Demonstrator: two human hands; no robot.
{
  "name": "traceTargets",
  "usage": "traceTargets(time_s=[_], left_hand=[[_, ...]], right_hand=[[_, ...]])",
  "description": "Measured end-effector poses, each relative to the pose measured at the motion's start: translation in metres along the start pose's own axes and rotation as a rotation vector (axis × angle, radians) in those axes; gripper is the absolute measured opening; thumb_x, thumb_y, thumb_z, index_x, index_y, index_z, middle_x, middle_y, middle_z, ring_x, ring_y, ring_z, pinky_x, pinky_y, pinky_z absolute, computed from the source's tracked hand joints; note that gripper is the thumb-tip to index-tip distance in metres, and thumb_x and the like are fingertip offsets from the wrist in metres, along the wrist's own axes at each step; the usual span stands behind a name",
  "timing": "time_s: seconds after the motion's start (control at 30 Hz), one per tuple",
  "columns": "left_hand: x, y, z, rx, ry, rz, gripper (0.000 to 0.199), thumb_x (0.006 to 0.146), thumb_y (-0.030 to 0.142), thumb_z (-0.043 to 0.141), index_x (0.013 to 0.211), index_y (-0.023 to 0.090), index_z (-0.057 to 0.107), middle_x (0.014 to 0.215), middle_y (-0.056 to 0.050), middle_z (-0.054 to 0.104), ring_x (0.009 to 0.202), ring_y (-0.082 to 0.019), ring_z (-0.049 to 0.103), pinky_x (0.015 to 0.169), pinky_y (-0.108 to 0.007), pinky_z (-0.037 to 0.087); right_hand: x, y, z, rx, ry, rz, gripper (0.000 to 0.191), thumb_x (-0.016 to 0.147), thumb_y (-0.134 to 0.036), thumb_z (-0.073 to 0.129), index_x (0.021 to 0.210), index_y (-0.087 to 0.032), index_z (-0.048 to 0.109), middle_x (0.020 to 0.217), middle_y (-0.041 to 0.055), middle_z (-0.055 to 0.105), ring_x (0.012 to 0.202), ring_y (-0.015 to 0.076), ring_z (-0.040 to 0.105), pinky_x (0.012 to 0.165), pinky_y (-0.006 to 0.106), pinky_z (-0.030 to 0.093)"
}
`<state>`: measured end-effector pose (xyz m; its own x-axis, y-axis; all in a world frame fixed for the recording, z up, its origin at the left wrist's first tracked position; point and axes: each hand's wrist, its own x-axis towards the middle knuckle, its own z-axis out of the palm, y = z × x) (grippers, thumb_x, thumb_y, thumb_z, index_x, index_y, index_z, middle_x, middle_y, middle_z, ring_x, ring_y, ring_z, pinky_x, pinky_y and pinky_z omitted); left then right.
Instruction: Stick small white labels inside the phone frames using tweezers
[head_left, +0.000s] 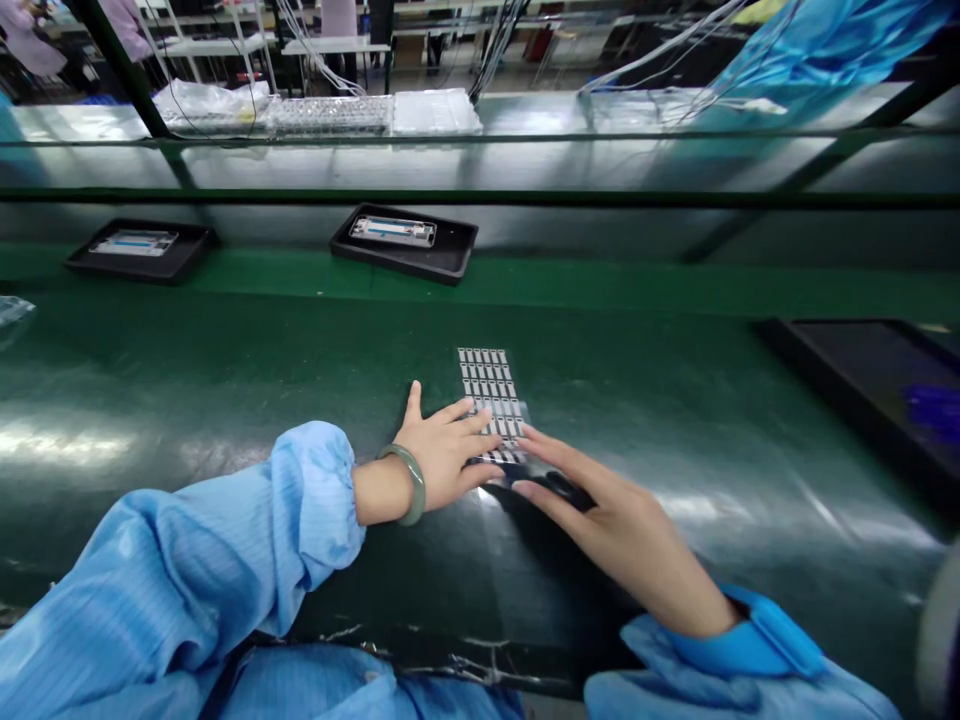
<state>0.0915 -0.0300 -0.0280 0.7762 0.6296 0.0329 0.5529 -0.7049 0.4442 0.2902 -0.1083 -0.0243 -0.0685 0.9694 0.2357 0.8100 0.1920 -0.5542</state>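
Observation:
A clear sheet of small pale rectangular stickers in rows (pixel 487 372) lies on the dark green work surface in front of me. My left hand (pixel 442 455) is flat with its fingers spread, the fingertips resting on the sheet's left side. From the right, my right hand (pixel 607 520) reaches in, index fingertip at the sheet's lower right edge and thumb just below. Between that thumb and index finger shows a black object (pixel 566 488); its kind is hard to make out. The sheet's lower part is partly covered by fingers.
Two black trays, one at the far left (pixel 191 255) and one at back centre (pixel 450 262), each hold a flat silver-framed part. A larger black tray (pixel 847 370) with something blue stands right. A metal shelf (pixel 525 165) runs behind, carrying plastic-wrapped items.

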Motion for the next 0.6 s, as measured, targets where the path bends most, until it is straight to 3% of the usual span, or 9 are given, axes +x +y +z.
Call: traceTargets(time_s=[0.1,0.23,0.37,0.6], left_hand=[[0.000,-0.001,0.001,-0.049,0.022,0.004,0.032,0.096,0.043,0.050,0.124,0.028,0.059,0.143,-0.006,0.050,0.139,-0.028,0.037,0.106,-0.075,-0.007],[0.003,-0.001,0.002,-0.118,0.034,0.002,0.021,0.096,0.035,0.053,0.110,0.028,0.066,0.137,-0.004,0.057,0.137,-0.026,0.041,0.108,-0.072,-0.009],[0.007,-0.002,0.000,-0.199,0.031,-0.007,0.015,0.095,0.028,0.055,0.100,0.028,0.070,0.121,0.002,0.068,0.135,-0.023,0.044,0.113,-0.068,-0.007],[0.012,-0.003,-0.004,-0.338,0.011,-0.044,0.013,0.092,0.025,0.060,0.093,0.029,0.072,0.104,0.004,0.074,0.127,-0.017,0.053,0.119,-0.058,-0.004]], right_hand=[[0.004,0.005,0.008,0.071,-0.055,0.017,0.035,0.087,-0.049,0.056,0.111,-0.027,0.068,0.116,0.0033,0.070,0.104,0.0238,0.068,0.089,0.038,0.055],[0.007,0.004,0.012,0.136,-0.034,0.099,0.028,0.085,-0.048,0.058,0.097,-0.026,0.071,0.095,0.0029,0.074,0.085,0.0222,0.070,0.078,0.035,0.056],[0.012,0.002,0.010,0.158,-0.015,0.145,0.031,0.083,-0.052,0.059,0.091,-0.025,0.070,0.087,0.0032,0.074,0.079,0.0218,0.069,0.073,0.034,0.055],[0.017,0.002,0.003,0.297,-0.097,0.285,0.040,0.077,-0.062,0.061,0.076,-0.023,0.070,0.074,0.0028,0.072,0.070,0.0216,0.068,0.065,0.031,0.054]])
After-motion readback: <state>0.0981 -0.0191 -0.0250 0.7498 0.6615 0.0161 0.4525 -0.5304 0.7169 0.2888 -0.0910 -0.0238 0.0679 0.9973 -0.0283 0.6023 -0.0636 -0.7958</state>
